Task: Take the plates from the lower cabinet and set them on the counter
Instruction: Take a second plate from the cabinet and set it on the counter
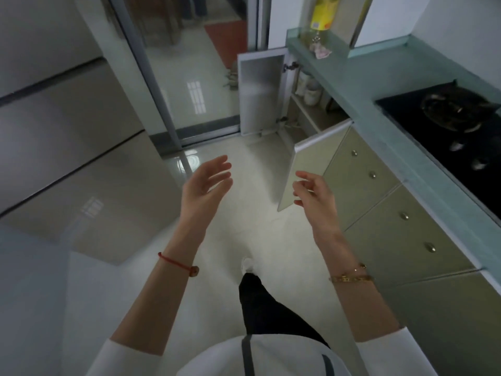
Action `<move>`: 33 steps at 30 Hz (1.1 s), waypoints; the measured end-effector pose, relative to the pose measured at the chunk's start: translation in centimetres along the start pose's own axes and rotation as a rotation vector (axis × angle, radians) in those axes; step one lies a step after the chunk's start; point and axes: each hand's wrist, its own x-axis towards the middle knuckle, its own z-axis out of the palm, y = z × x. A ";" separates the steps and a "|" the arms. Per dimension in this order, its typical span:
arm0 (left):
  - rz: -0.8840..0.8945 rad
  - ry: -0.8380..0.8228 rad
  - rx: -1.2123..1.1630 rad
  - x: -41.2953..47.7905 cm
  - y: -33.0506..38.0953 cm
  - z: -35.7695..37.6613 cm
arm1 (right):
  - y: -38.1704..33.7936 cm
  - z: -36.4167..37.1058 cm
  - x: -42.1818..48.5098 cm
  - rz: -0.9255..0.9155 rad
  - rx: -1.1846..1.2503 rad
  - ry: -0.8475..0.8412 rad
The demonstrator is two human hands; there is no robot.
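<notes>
While cabinet doors [261,90] gape, teal counter [385,126] — glossy floor [238,185]

Dim, cool daylight — window glare reflects off the glossy floor [195,99] ahead. Soft motion blur throughout; wide-angle distortion bends lines at the edges — corners darkest.

A yellow bottle [322,14] stands well beyond the black stovetop [450,131].

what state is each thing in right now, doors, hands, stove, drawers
far cabinet door: swung wide open
near cabinet door: open
lower cabinet: open, white containers on its shelf; no plates made out
left hand: empty, fingers spread
right hand: empty, fingers loosely curled
drawers: shut
stove: no flame
counter: no plates
</notes>
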 end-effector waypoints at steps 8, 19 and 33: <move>0.013 0.017 0.026 17.7 1.5 0.0 | -4.6 6.8 16.9 -0.016 -0.016 -0.016; -0.005 -0.061 0.049 37.8 -0.5 -0.2 | -6.4 13.0 32.9 0.032 -0.059 0.067; 0.011 -0.510 0.122 68.9 -1.9 4.6 | -7.8 21.5 52.3 0.130 0.055 0.474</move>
